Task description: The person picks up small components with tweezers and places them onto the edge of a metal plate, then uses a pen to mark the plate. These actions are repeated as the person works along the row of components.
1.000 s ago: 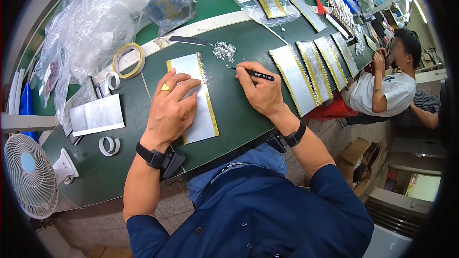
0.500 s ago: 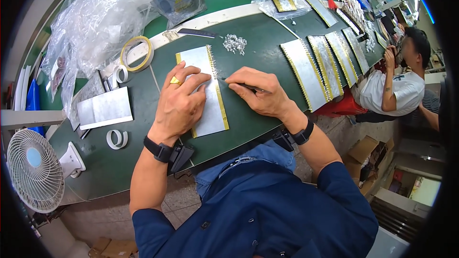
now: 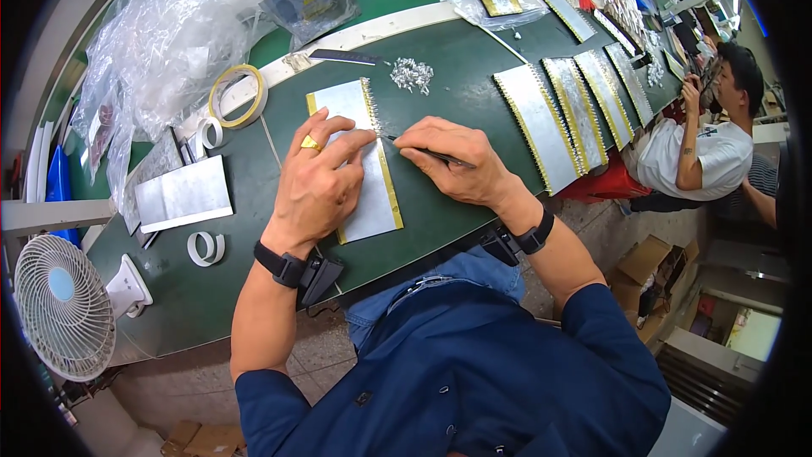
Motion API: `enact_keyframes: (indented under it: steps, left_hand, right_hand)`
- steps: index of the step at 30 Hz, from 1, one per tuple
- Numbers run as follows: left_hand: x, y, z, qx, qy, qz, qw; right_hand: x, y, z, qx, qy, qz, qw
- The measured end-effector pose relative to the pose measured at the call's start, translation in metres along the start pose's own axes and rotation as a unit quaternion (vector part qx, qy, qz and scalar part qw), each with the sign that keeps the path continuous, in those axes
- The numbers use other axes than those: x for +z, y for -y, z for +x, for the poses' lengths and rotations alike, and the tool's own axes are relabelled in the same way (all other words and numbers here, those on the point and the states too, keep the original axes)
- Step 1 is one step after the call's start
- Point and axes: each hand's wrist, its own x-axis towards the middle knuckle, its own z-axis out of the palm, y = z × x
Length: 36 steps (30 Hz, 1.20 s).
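Panel [image 3: 370, 196]: seemed stiff, light, best held by ends.
Left grip [image 3: 321, 173]: spread on panel.
Right grip [image 3: 461, 161]: pinched tweezers [image 3: 443, 156] at panel's edge.

On the table [image 3: 423, 213]: plate [image 3: 365, 203] at centre, left hand [image 3: 319, 171] upon it; right hand [image 3: 457, 161] at its right, tweezers [image 3: 440, 155] within, tip at the plate's right edge. Behind the plate — ruler [image 3: 342, 57], with pin heap [image 3: 412, 75] to the right. Leftward: tape roll [image 3: 261, 100]; sheet [image 3: 184, 195] nearer; curled strip [image 3: 221, 247] before the sheet; fan [image 3: 63, 288] at far left. Back left: plastic bag [image 3: 186, 42]. Right: row of four plates [image 3: 539, 131]; beyond them, seated person [image 3: 694, 156]; carton [image 3: 643, 262] nearer than the person.
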Motion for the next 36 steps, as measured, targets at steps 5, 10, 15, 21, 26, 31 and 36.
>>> enact_keyframes:
  steps: [5,10,15,21,26,31,36]
  left_hand:
    - [-0.001,-0.001,0.002,0.016,0.014,0.006,1.000]
    - [0.001,0.000,0.003,0.022,0.021,0.011,0.999]
    - [0.002,0.002,0.003,0.027,0.021,0.006,0.999]
    - [-0.001,-0.001,0.004,0.022,0.002,0.000,1.000]
    - [-0.002,-0.001,0.004,0.008,-0.021,-0.018,1.000]
    - [-0.002,0.000,0.002,-0.001,-0.018,-0.016,1.000]
    - [-0.003,0.000,0.001,-0.003,-0.016,-0.025,1.000]
  right_hand:
    - [0.000,0.001,0.001,0.004,0.000,0.005,1.000]
    - [0.000,-0.002,0.000,-0.001,-0.005,0.004,1.000]
    - [-0.003,0.010,0.002,0.059,-0.020,0.017,0.998]
    - [-0.006,0.003,-0.007,0.199,-0.182,0.068,0.960]
    - [-0.009,-0.006,-0.004,0.270,-0.256,0.030,0.928]
    - [-0.016,-0.015,-0.004,0.278,-0.288,-0.024,0.916]
    - [-0.016,-0.016,-0.004,0.255,-0.282,-0.055,0.923]
